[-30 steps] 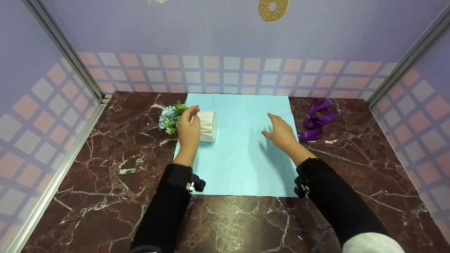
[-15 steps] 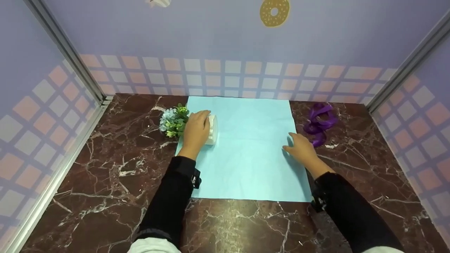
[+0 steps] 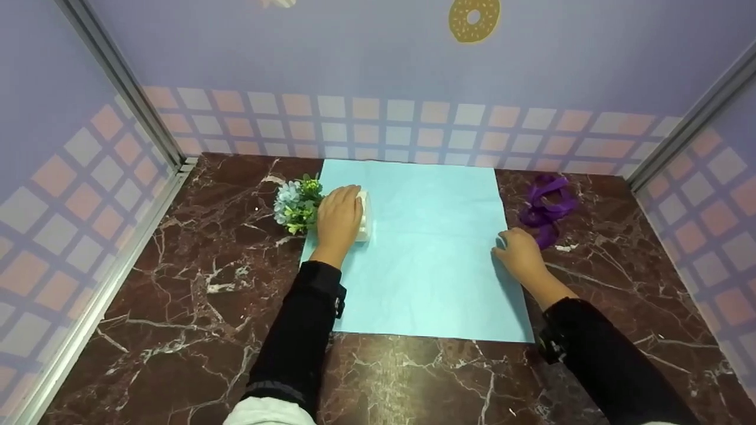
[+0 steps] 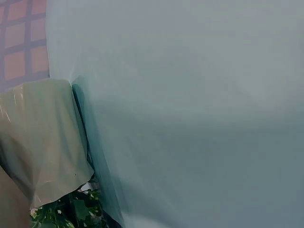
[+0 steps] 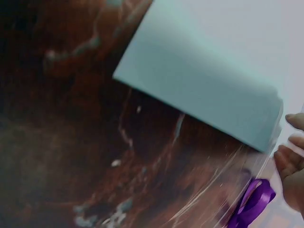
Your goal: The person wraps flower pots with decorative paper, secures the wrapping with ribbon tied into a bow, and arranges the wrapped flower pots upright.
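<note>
A white ridged pot [image 3: 365,218] lies on its side at the left part of a light blue sheet [image 3: 431,260]. Blue flowers and green leaves of this artificial potted plant [image 3: 293,206] point left, past the sheet's edge. My left hand [image 3: 339,218] holds the pot from above, its fingers bent over it and its thumb hidden. In the left wrist view, leaves [image 4: 71,213] show below the pot. At the sheet's right edge is my right hand [image 3: 522,257], thumb and forefinger apart. The right wrist view has its fingers [image 5: 289,159] near that edge.
A purple ribbon [image 3: 546,203] lies in loops on the brown marbled table [image 3: 195,307], just beyond the right hand. Panelled walls [image 3: 378,71] close off the back and both sides.
My left hand has come down over the pot and bent its fingers around it. My right hand has moved right and nearer to me, from over the sheet to its right edge.
</note>
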The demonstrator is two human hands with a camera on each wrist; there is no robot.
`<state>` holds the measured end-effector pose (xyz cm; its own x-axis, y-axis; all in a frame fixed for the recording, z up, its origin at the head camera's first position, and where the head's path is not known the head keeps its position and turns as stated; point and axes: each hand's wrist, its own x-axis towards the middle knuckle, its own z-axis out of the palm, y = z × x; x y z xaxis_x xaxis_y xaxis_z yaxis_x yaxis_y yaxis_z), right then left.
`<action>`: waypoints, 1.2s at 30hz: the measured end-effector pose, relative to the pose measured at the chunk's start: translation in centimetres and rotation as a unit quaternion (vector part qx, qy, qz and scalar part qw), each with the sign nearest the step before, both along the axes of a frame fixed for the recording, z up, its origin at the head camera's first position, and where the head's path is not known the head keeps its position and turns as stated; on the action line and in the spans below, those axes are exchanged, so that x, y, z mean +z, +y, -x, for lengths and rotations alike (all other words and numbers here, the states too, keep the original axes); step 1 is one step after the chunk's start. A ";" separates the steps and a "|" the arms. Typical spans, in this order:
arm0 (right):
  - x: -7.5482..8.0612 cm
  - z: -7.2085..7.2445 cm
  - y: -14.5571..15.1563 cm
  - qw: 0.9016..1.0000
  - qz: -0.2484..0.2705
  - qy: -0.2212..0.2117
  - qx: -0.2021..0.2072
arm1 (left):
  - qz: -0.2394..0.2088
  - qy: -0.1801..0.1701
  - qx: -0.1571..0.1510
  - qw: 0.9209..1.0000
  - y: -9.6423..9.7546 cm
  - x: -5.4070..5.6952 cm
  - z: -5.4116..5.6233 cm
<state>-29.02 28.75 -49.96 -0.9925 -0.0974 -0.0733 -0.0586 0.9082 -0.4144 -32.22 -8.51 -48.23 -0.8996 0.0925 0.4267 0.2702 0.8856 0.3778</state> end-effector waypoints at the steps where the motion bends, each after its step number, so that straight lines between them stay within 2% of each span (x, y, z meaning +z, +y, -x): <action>1: 0.1 0.0 0.0 1.000 0.003 -0.008 -0.014 | 0.001 -0.001 -0.001 1.000 0.1 0.0 0.0; 6: 0.7 0.4 0.0 0.993 0.023 -0.063 -0.095 | 0.002 -0.011 -0.006 1.000 0.2 0.0 0.0; 11: 0.9 1.0 0.2 0.983 0.031 -0.120 -0.139 | -0.001 -0.035 -0.005 0.999 0.2 -0.1 0.2; 14: 1.1 1.4 0.1 0.980 0.031 -0.133 -0.142 | -0.004 -0.040 -0.001 0.999 0.0 0.0 0.2; 19: 1.2 1.7 0.0 0.982 0.024 -0.135 -0.129 | 0.001 -0.037 0.002 0.999 -0.2 0.4 0.2; 23: 1.0 1.6 -0.1 0.982 0.040 -0.134 -0.128 | 0.005 -0.035 0.007 0.999 -0.3 0.6 0.1; 30: 0.8 1.0 -0.1 0.973 0.129 -0.110 -0.154 | 0.011 0.003 0.008 1.000 0.1 0.5 0.0; 34: 1.0 0.7 0.5 0.966 0.168 -0.117 -0.157 | 0.007 0.013 0.007 1.000 0.2 0.3 -0.2; 36: 1.1 0.5 0.9 0.959 0.189 -0.135 -0.162 | 0.007 0.014 0.010 1.000 0.1 0.3 -0.2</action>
<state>-29.56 29.69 -48.90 -0.9250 0.1417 -0.3527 0.3569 0.6429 -0.6778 -32.02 -8.37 -47.90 -0.8886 0.0810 0.4514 0.2634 0.8959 0.3577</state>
